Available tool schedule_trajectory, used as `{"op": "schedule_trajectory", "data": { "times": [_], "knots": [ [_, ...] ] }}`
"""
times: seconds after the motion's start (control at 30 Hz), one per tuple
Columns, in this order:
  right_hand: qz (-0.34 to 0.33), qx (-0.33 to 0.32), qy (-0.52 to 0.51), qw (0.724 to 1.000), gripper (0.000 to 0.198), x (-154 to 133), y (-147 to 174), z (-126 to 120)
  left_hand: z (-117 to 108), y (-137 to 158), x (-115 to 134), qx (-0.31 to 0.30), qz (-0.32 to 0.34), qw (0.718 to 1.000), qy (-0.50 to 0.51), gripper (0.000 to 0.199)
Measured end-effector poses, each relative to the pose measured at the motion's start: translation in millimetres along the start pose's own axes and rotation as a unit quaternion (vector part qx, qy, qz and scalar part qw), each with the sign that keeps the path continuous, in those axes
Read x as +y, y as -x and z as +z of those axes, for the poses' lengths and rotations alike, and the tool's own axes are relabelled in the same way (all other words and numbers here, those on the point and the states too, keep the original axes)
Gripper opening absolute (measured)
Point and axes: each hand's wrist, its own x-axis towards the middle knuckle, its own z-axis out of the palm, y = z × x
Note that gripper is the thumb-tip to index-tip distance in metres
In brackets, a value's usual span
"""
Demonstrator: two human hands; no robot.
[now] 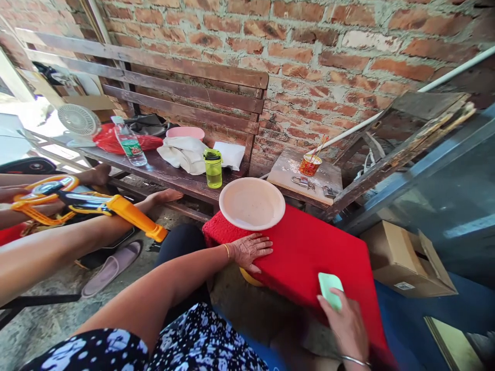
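Observation:
My left hand (252,252) lies flat on the red cloth (309,242) over the table, fingers spread, just in front of a pale pinkish basin (252,204). What sits inside the basin is hard to make out. Over the table's front right part, my right hand (347,322) is closed on a pale green block (331,289) with rounded corners. Its exact kind does not show, and my fingers cover its lower end. A bracelet circles each wrist.
Behind stands a wooden bench (162,178) with a green drinking bottle (213,169), a water bottle (132,148), white cloth (183,154) and a fan (78,121). A padlock (302,181) and a paper cup (310,165) rest on a small board. Right is a cardboard box (398,263); left, another person's legs (88,234).

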Motion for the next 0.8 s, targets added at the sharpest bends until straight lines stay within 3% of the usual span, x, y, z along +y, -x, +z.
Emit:
{"op": "schedule_trajectory", "data": {
  "times": [0.1, 0.17, 0.2, 0.3, 0.4, 0.47, 0.53, 0.6, 0.67, 0.8],
  "knots": [
    [0.155, 0.024, 0.073, 0.985, 0.059, 59, -4, -39, -2, 0, 2, -0.002, -0.003, 1.0, 0.0, 0.084],
    [0.209, 0.039, 0.117, 0.97, 0.062, 69, -4, -50, -3, -1, 3, -0.001, -0.004, 1.0, 0.0, 0.084],
    [0.2, 0.046, 0.122, 0.971, 0.064, 62, -2, -48, -3, -1, 3, 0.0, -0.003, 1.0, -0.001, 0.085],
    [0.046, 0.042, 0.065, 0.996, 0.062, 6, 7, -20, -4, 0, 2, 0.001, 0.0, 1.0, -0.003, 0.084],
    [-0.125, -0.009, 0.004, 0.992, 0.041, -70, 20, 25, -4, 0, 1, -0.001, 0.003, 1.0, -0.002, 0.081],
    [-0.175, -0.032, 0.014, 0.984, 0.031, -102, 26, 47, -3, 1, 1, -0.003, 0.003, 1.0, -0.001, 0.08],
    [-0.179, -0.034, 0.028, 0.983, 0.029, -106, 27, 55, -3, 1, 1, -0.001, 0.001, 1.0, 0.001, 0.081],
    [-0.154, -0.029, 0.023, 0.987, 0.031, -84, 24, 47, -4, 1, 1, 0.005, 0.0, 1.0, 0.003, 0.08],
    [-0.098, -0.02, 0.013, 0.995, 0.037, -44, 17, 25, -5, 0, 2, 0.009, 0.001, 1.0, 0.007, 0.078],
    [0.089, 0.005, 0.059, 0.994, 0.059, 45, 10, -34, -6, 0, 1, 0.007, 0.004, 1.0, 0.018, 0.078]
  ]
}}
